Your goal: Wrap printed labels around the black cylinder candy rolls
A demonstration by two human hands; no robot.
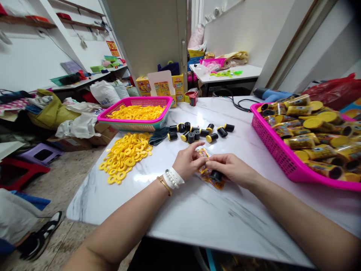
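Observation:
My left hand (189, 162), with a white band and bracelets at the wrist, closes its thumb and fingers at a small printed plastic sleeve (203, 153). On the same sleeve, the thumb and fingertips of my right hand (232, 167) are pinched together. A black cylinder (216, 175) shows below the right fingers; whether they grip it is unclear. More orange printed sleeves (218, 184) lie on the table under the hands. Just beyond, several black cylinders with yellow caps (212, 137) lie scattered, some upright.
Yellow rings (124, 154) lie heaped at left, before a pink-rimmed basket (135, 121) of yellow pieces. A dark cloth (159, 136) lies beside them. At right, a pink basket (278, 156) holds wrapped cylinders, with a blue heat gun (272, 94) behind. Yellow boxes (177, 84) and a tape dispenser (192, 98) stand at the back.

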